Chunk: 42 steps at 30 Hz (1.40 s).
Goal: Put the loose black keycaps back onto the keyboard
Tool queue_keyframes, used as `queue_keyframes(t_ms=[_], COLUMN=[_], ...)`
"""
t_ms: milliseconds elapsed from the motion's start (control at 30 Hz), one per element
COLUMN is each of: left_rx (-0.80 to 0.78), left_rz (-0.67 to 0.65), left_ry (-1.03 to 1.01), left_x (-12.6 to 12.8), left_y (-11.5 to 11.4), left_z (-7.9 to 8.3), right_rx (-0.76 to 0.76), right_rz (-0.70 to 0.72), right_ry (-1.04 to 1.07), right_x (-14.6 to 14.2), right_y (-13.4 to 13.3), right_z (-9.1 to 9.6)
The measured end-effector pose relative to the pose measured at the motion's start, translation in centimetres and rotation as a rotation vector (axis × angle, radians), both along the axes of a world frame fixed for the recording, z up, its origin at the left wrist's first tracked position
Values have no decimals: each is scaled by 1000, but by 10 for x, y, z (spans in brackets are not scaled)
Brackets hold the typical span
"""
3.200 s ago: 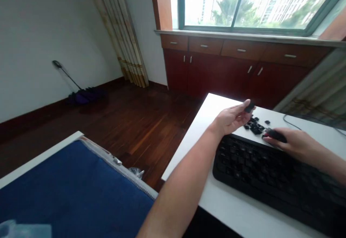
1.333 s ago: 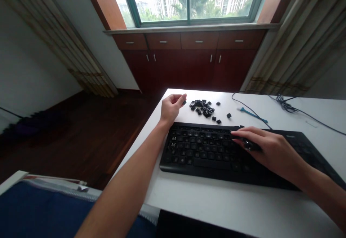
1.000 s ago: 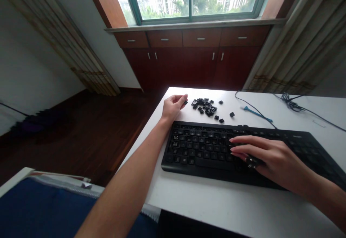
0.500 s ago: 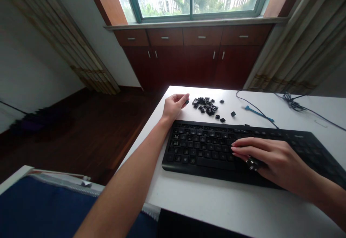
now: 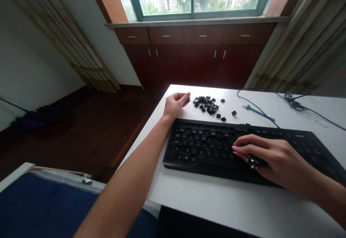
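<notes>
While the left hand (image 5: 176, 105) rests on the white table (image 5: 194, 191) just beyond the far left corner of the black keyboard (image 5: 213, 161), its thumb and fingers are pinched together on a small dark piece (image 5: 188, 101). The right hand (image 5: 270, 155) is over the keyboard, right of its middle, with thumb and fingertips drawn close together near the keys. Its grip is narrow, curled around a dark object (image 5: 253, 163) with shiny parts, which is mostly covered by the fingers, so its exact shape is hard to make out.

The keyboard lies flat on the table, its right part running behind the right hand and forearm. Two pale key mounts (image 5: 177, 141) show uncovered near its left end. Beyond its far edge, just to the right of the left hand, is a loose pile of black keycaps (image 5: 207, 104), with a few single ones scattered around it. Farther right, a blue tool (image 5: 259, 112) lies under or against a thin black cable (image 5: 294, 104), which is bunched near the back. A thin bent wire (image 5: 321, 124) lies near the cable.
</notes>
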<state>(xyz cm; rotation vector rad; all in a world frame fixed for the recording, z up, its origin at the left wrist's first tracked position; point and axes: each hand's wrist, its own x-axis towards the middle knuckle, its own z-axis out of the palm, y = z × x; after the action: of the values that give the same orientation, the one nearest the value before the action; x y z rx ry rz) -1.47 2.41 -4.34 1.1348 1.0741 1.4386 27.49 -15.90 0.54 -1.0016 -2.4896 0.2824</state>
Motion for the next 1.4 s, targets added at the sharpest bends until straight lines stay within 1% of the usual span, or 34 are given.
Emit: queue_keyframes(t_ms=[67, 100, 133, 167, 200, 233, 267, 300, 333, 367, 400, 467, 500, 533, 567, 633, 700, 733, 867, 933, 1033, 1133, 1167, 1233, 1300, 1333, 1400], left_rx=[0, 2, 4, 7, 12, 18, 20, 19, 15, 6, -5, -18, -14, -7, 0, 9, 8, 6, -61, -112, -159, -181, -189, -211, -256, -284, -335], left_rz=[-2, -5, -10, -15, -19, -22, -26, -30, -35, -40, -44, -38, -35, -34, -38, -69, -116, -141, -237, -283, -354, -402, -411, -427, -449, -463, -492], left_ry=[-2, -3, -4, -3, 0, 4, 7, 7, 5, -1, -8, -27, -37, -49, -65, -107, -161, -191, -302, -353, -423, -418, -412, -428, -475, -499, -536], left_x=[0, 0, 0, 0, 0, -1, -1, -1, -1, -1, -1, -1, 0, 1, 2, 6, 11, 15, 30, 37, 47, 53, 55, 57, 59, 60, 62], left_y=[0, 1, 1, 1, 2, 2, 2, 2, 2, 2, 1, -2, -4, -6, -8, -13, -19, -22, -35, -43, -53, -60, -61, -63, -65, -67, -69], left_z=[0, 0, -1, -1, -1, -1, -1, -1, -1, 1, 2, 8, 12, 16, 20, 28, 34, 37, 48, 53, 57, 57, 56, 55, 55, 55, 56], right_rx=[-19, -46, -93, -171, -278, -393, -512, -594, -617, -611, -584, -552, -546, -595, -608, -622, -603, -589, -590, -593, -624, -665, -672, -667, -621, -560, -353], right_rz=[-68, -127, -193, -244, -265, -259, -210, -150, -107, -74, -58, -57, -53, -74, -93, -95, -66, -56, -84, -80, -63, -76, -78, -71, -84, -126, -278], right_ry=[109, 197, 318, 463, 615, 761, 877, 948, 1003, 1052, 1107, 1166, 1169, 1080, 1062, 1103, 1152, 1143, 989, 1020, 1089, 1019, 1001, 1040, 1075, 1059, 944], right_x=[-3, -5, -8, -12, -17, -22, -29, -36, -43, -51, -57, -68, -72, -74, -76, -75, -73, -72, -71, -71, -74, -76, -75, -70, -63, -58, -50], right_y=[0, 0, 0, 1, 2, 4, 6, 8, 10, 12, 15, 19, 21, 23, 24, 25, 24, 23, 22, 23, 25, 27, 28, 30, 31, 32, 34], right_z=[3, 6, 11, 17, 24, 32, 39, 46, 52, 56, 57, 52, 48, 43, 38, 32, 29, 29, 27, 27, 24, 19, 19, 26, 35, 40, 43])
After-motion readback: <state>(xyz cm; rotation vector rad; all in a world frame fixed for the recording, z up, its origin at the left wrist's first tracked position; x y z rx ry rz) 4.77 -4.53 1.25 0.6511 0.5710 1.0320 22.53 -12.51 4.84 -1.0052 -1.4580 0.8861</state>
